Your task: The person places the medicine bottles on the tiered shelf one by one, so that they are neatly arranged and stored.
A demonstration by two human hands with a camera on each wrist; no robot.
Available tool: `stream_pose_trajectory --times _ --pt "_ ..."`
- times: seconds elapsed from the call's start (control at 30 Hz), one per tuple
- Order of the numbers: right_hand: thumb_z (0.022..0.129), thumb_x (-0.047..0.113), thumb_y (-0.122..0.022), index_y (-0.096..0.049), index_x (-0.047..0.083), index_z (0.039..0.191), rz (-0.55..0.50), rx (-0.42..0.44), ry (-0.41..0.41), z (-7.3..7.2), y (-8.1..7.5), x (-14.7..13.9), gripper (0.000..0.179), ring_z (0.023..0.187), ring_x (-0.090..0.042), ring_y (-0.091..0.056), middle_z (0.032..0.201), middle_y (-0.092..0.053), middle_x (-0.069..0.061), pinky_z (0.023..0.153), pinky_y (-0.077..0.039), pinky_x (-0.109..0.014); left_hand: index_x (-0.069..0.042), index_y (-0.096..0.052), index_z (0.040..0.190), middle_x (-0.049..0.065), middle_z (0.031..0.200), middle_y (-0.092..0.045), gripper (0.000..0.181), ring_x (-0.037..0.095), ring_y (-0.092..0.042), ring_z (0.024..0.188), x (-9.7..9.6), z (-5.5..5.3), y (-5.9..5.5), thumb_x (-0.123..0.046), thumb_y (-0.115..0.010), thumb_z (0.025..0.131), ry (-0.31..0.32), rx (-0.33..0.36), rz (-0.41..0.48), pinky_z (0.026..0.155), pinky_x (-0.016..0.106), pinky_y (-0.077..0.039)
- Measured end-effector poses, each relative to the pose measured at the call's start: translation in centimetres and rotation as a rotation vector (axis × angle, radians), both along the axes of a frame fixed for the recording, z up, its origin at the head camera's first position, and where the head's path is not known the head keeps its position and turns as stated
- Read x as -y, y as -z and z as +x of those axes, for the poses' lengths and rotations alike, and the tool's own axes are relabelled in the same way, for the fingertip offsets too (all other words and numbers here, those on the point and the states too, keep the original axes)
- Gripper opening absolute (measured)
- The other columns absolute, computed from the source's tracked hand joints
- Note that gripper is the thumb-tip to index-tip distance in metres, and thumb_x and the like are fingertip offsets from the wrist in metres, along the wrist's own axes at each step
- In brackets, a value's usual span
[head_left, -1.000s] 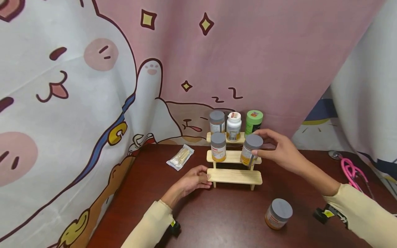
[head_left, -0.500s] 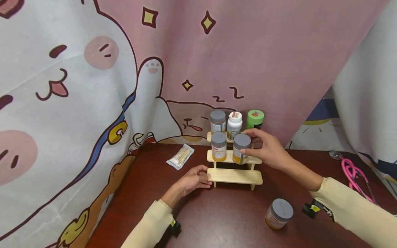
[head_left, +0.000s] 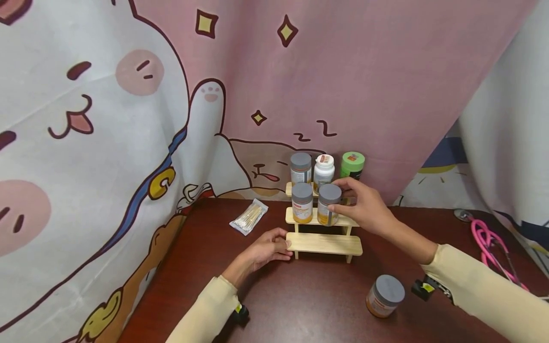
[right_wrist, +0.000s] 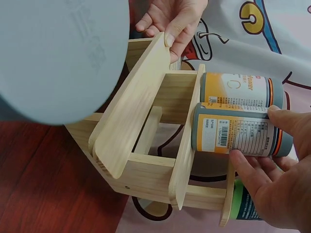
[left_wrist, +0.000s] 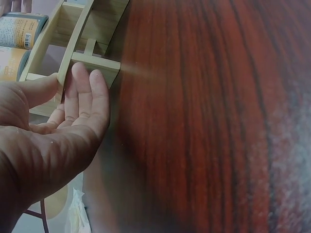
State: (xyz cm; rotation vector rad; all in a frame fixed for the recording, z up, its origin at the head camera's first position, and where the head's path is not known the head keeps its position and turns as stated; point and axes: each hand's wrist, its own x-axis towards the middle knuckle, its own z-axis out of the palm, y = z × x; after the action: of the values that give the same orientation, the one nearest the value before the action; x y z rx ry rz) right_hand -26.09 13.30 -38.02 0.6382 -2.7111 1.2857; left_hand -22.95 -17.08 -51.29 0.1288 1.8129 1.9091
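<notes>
A three-step wooden rack (head_left: 324,243) stands on the table. My left hand (head_left: 267,248) pinches the left end of its lowest step, thumb on top and fingers underneath in the left wrist view. On the middle step, my right hand (head_left: 364,205) holds a grey-lidded supplement jar (head_left: 327,215) between thumb and fingers. This jar is upright, close beside a matching jar (head_left: 302,209) at that step's left. Behind them, the top step bears another grey-lidded jar (head_left: 300,167), a white bottle (head_left: 324,170) and a green-lidded container (head_left: 352,164), partly hidden by my right hand.
One more grey-lidded jar (head_left: 385,296) stands on the table at the front right; its lid looms large in the right wrist view. A pack of cotton swabs (head_left: 249,217) lies left of the rack. A pink stethoscope (head_left: 489,243) lies far right. Printed curtain (head_left: 386,95) hangs behind.
My right hand has moved the jar leftward along the middle step, from its right end to beside the matching jar. My left hand has stayed on the lowest step.
</notes>
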Motion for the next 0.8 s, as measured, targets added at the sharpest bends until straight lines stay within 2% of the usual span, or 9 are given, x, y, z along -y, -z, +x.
stream_pose_trajectory --times 0.37,0.53,0.63,0.7,0.8 --pt "0.086 0.025 -0.09 -0.058 0.013 0.133 -0.01 -0.031 0.02 0.0 0.1 0.3 0.058 0.115 -0.033 -0.074 0.13 -0.07 -0.01 0.092 -0.063 -0.055 0.001 -0.048 0.127 0.008 0.104 -0.058 0.025 0.023 -0.071 0.093 -0.2 0.0 -0.1 -0.005 -0.058 0.105 -0.008 -0.001 -0.002 0.094 0.042 -0.065" --pt "0.085 0.024 -0.091 -0.057 0.01 0.131 -0.013 -0.027 0.033 0.1 -0.2 0.6 0.059 0.116 -0.035 -0.074 0.129 -0.069 -0.013 0.089 -0.066 -0.049 0.001 -0.048 0.128 0.008 0.105 -0.058 0.024 0.024 -0.07 0.095 -0.2 0.1 -0.3 -0.005 -0.057 0.105 -0.011 0.001 -0.013 0.092 0.04 -0.065" --pt "0.085 0.024 -0.091 -0.054 0.008 0.135 -0.006 0.001 0.027 0.5 -0.5 0.5 0.065 0.118 -0.037 -0.072 0.131 -0.067 -0.015 0.092 -0.066 -0.047 0.001 -0.049 0.127 0.008 0.104 -0.059 0.024 0.025 -0.07 0.095 -0.2 0.1 -0.2 -0.005 -0.058 0.105 -0.011 -0.006 -0.019 0.088 0.036 -0.065" --pt "0.086 0.027 -0.09 -0.05 0.007 0.14 0.027 0.032 0.012 1.0 -0.9 0.3 0.07 0.121 -0.039 -0.071 0.135 -0.065 -0.017 0.096 -0.065 -0.048 0.001 -0.049 0.126 0.007 0.103 -0.059 0.024 0.025 -0.07 0.095 -0.2 0.0 -0.2 -0.004 -0.058 0.105 -0.012 -0.008 -0.021 0.086 0.034 -0.065" --pt "0.091 0.038 -0.084 -0.045 0.006 0.149 0.149 0.055 -0.008 2.1 -1.6 -0.5 0.077 0.126 -0.042 -0.068 0.141 -0.062 -0.021 0.099 -0.062 -0.054 0.001 -0.049 0.127 0.007 0.103 -0.059 0.024 0.025 -0.07 0.095 -0.2 0.0 -0.3 -0.004 -0.058 0.105 -0.007 -0.01 -0.018 0.087 0.034 -0.065"
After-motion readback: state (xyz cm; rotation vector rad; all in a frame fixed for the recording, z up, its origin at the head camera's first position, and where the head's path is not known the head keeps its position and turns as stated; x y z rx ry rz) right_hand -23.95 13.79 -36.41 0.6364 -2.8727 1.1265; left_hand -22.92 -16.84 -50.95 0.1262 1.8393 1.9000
